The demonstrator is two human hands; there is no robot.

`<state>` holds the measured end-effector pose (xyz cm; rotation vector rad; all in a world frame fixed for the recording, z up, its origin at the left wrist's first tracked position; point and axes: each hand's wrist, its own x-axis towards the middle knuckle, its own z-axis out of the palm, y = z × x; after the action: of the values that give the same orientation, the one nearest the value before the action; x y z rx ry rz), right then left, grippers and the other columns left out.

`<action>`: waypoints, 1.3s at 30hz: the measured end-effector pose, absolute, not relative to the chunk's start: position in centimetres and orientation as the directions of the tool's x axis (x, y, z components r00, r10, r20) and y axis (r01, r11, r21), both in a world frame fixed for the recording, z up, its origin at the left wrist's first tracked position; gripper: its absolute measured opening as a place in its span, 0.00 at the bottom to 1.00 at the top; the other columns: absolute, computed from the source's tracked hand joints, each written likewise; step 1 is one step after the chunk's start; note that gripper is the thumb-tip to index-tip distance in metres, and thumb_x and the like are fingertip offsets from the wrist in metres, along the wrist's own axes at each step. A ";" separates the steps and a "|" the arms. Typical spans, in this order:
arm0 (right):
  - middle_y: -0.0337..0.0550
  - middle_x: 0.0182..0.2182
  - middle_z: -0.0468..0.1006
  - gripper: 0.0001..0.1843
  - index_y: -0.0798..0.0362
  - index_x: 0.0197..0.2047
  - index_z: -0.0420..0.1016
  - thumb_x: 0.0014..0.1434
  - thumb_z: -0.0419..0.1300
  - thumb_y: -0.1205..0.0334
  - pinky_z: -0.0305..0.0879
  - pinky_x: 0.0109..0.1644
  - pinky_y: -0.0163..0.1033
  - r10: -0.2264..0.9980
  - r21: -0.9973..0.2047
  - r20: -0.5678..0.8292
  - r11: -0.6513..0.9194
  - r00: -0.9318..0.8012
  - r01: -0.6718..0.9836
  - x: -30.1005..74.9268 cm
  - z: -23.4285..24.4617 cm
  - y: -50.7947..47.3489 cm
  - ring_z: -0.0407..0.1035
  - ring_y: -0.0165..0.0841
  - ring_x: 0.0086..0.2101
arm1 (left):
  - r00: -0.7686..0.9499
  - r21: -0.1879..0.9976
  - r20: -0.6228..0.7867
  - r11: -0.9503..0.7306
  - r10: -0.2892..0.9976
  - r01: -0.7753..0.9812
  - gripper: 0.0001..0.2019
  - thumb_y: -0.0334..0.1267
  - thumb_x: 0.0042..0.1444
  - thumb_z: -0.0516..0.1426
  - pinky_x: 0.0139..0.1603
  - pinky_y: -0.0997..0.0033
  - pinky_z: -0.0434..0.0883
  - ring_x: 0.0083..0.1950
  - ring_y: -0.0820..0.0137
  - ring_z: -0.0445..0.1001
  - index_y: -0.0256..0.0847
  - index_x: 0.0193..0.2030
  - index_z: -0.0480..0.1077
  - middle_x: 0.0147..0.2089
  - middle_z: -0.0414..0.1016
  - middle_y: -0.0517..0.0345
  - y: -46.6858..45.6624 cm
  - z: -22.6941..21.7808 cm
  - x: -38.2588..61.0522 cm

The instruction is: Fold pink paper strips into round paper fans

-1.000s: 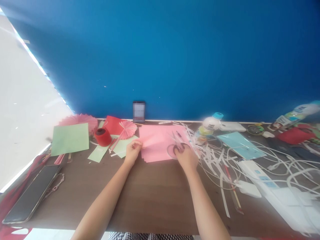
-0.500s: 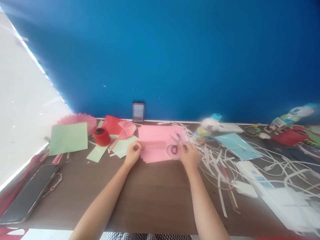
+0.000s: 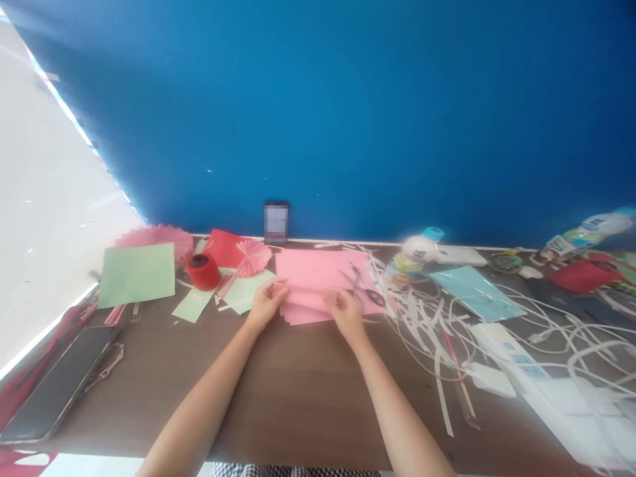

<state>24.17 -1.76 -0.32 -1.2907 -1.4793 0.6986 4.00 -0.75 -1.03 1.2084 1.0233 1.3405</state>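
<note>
A stack of pink paper lies on the brown table in front of me. My left hand pinches the left end of a pink paper strip on that stack. My right hand pinches the strip's right end, fingers closed. Scissors with dark handles lie on the pink paper just right of my right hand, not held.
Left of the stack are a folded pink fan, a red tape roll, green sheets and a dark phone. A small phone leans on the blue wall. Right: white paper strips, a bottle, cables, a power strip.
My right hand has let go of the scissors, which now lie on the pink paper, and has moved left to take the right end of the pink strip. My left hand barely moved.
</note>
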 end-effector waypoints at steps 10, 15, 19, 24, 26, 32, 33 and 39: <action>0.44 0.34 0.77 0.05 0.50 0.28 0.77 0.48 0.60 0.59 0.64 0.47 0.46 0.888 -0.840 0.459 0.444 -0.029 0.311 23.9 0.1 -2.1 0.69 0.36 0.39 | -0.035 0.954 0.083 -0.090 0.996 -0.286 0.11 0.40 0.44 0.59 0.48 0.66 0.64 0.48 0.66 0.68 0.39 0.35 0.69 0.45 0.69 0.51 -0.8 -0.3 4.1; 0.43 0.35 0.75 0.03 0.48 0.28 0.76 0.49 0.60 0.63 0.63 0.48 0.47 0.794 -0.700 0.594 0.589 -0.129 0.403 23.3 -0.4 -2.4 0.66 0.37 0.43 | -0.026 0.863 -0.047 0.027 0.999 -0.505 0.29 0.37 0.43 0.60 0.44 0.67 0.66 0.34 0.76 0.70 0.46 0.53 0.56 0.26 0.66 0.66 -0.3 -1.3 3.8; 0.46 0.46 0.68 0.05 0.49 0.31 0.75 0.47 0.61 0.61 0.58 0.53 0.49 0.800 -0.675 0.576 0.581 -0.166 0.455 22.9 -0.5 -2.7 0.59 0.40 0.51 | -0.026 0.851 -0.046 0.025 0.999 -0.525 0.32 0.36 0.43 0.60 0.43 0.68 0.66 0.31 0.78 0.69 0.46 0.55 0.52 0.22 0.62 0.70 -0.2 -1.6 3.8; 0.47 0.42 0.68 0.28 0.48 0.51 0.61 0.45 0.61 0.58 0.68 0.39 0.42 0.941 -0.923 0.331 0.309 0.067 0.231 22.5 -0.6 -2.5 0.66 0.37 0.42 | -0.008 0.856 -0.024 0.016 1.000 -0.517 0.27 0.36 0.43 0.60 0.43 0.69 0.67 0.30 0.78 0.69 0.45 0.51 0.56 0.22 0.65 0.69 -0.3 -1.2 3.9; 0.40 0.32 0.70 0.31 0.49 0.53 0.57 0.45 0.60 0.58 0.69 0.31 0.38 0.977 -0.975 0.209 0.204 0.051 0.091 22.7 -0.7 -2.3 0.69 0.33 0.32 | 0.015 0.863 -0.031 0.035 0.999 -0.504 0.24 0.36 0.42 0.61 0.40 0.70 0.68 0.29 0.77 0.70 0.43 0.47 0.60 0.22 0.65 0.68 -0.4 -1.1 3.9; 0.38 0.28 0.70 0.23 0.52 0.43 0.65 0.42 0.62 0.60 0.66 0.31 0.35 0.991 -0.992 0.128 0.128 0.029 -0.021 23.7 -0.8 -1.7 0.67 0.30 0.29 | 0.098 0.942 -0.001 0.034 0.995 -0.335 0.18 0.43 0.45 0.59 0.36 0.67 0.70 0.35 0.67 0.73 0.37 0.42 0.66 0.34 0.74 0.53 -0.5 -0.9 4.0; 0.39 0.29 0.71 0.21 0.52 0.42 0.66 0.42 0.62 0.60 0.65 0.30 0.35 0.994 -0.993 0.107 0.107 0.011 -0.040 23.8 -0.8 -1.7 0.67 0.31 0.30 | 0.103 0.947 0.012 0.022 0.995 -0.319 0.19 0.43 0.45 0.58 0.37 0.66 0.70 0.36 0.66 0.73 0.37 0.43 0.66 0.35 0.74 0.52 -0.6 -0.9 4.0; 0.40 0.29 0.72 0.18 0.54 0.35 0.71 0.39 0.64 0.58 0.61 0.26 0.33 0.999 -0.997 0.029 0.031 0.027 -0.074 23.7 -1.0 -1.6 0.65 0.30 0.28 | 0.261 0.965 -0.029 0.095 0.965 -0.245 0.21 0.42 0.42 0.60 0.35 0.64 0.72 0.35 0.66 0.73 0.37 0.44 0.67 0.39 0.73 0.50 -0.5 -0.7 3.4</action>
<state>23.73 -1.58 -1.04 -1.1444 -1.1489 1.2023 3.42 -0.55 -0.70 1.0867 0.8647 1.0861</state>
